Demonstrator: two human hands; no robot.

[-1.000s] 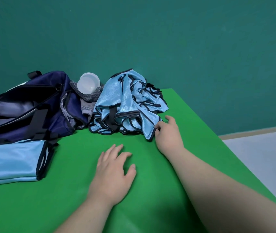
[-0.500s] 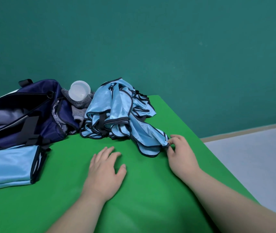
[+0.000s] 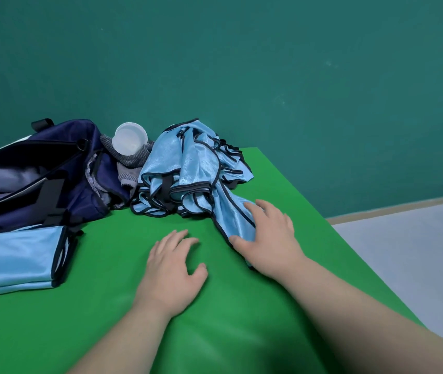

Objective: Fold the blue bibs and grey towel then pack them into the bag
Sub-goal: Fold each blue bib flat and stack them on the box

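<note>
While the left hand [image 3: 171, 268] lies flat and relaxed on the green table [image 3: 242, 319], holding nothing, the right hand [image 3: 271, 236] presses its spread fingers down on a blue bib [image 3: 228, 209] that trails toward the person from the heap of bibs [image 3: 188, 168] at the far edge. The grey towel [image 3: 128, 163] sits bunched between that heap and the open navy bag [image 3: 53, 171], with a white cup [image 3: 130, 138] on it. A folded bib [image 3: 12, 257] lies just in front of the bag.

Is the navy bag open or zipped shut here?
Open: the navy bag gapes toward the camera, and its dark grey lining shows through the mouth. What lies inside cannot be told.
</note>
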